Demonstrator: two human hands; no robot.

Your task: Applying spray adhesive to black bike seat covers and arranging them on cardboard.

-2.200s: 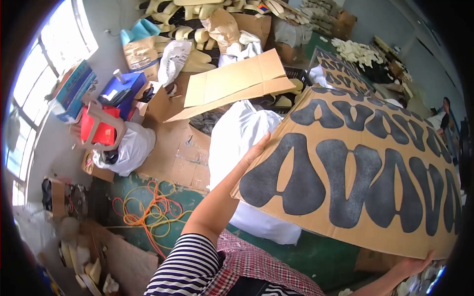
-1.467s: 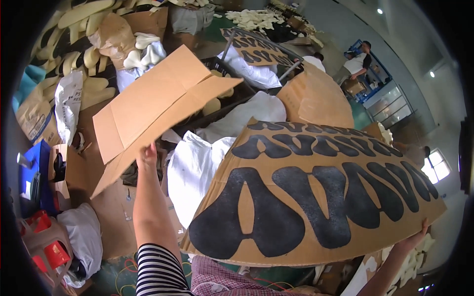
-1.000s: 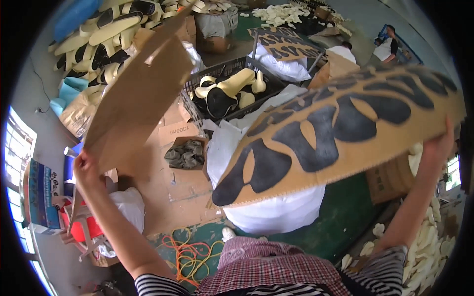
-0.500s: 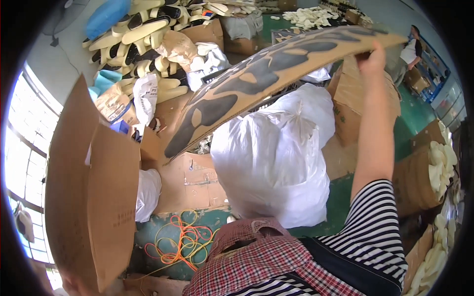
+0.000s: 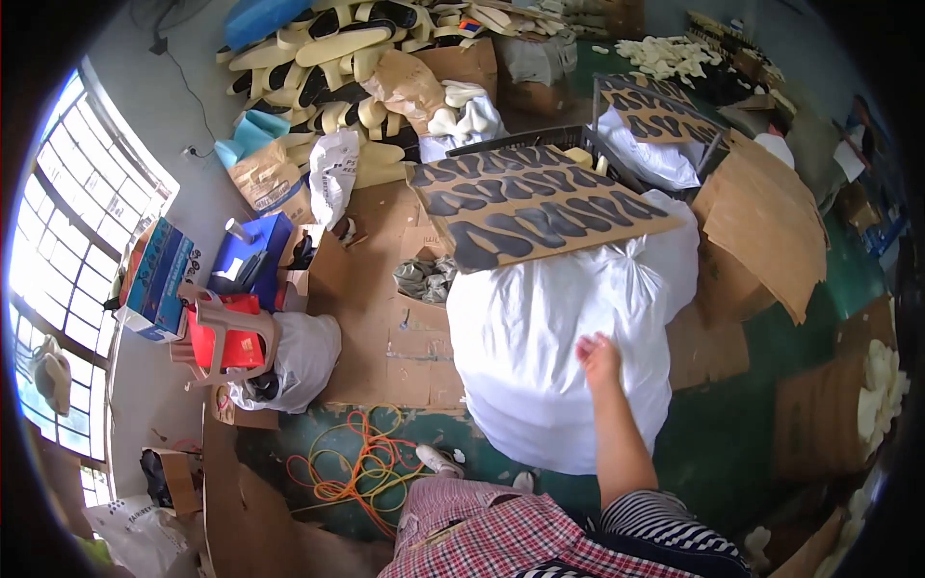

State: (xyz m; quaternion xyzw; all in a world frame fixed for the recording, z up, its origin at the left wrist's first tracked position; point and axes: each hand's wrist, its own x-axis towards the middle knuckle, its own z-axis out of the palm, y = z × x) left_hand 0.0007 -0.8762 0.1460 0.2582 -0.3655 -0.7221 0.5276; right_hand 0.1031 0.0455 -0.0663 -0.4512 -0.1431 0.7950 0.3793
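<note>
- Apparently, placing the black-patterned sheet (image 5: 540, 207) is done: it lies tilted atop the white bag (image 5: 540, 385).
- The right hand (image 5: 599, 358) is empty, fingers loosely parted, before the bag.
- The left hand is unseen, its grip unknown.
- Whether the brown cardboard (image 5: 258, 525), lower left, is set down cannot be told.

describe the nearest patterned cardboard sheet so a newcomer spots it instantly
Find the bulging white sack in the middle, by the right hand. Over its far top lies a brown cardboard sheet. Rows of dark shapes cover it; the similar sheet farther back looks smaller.
</note>
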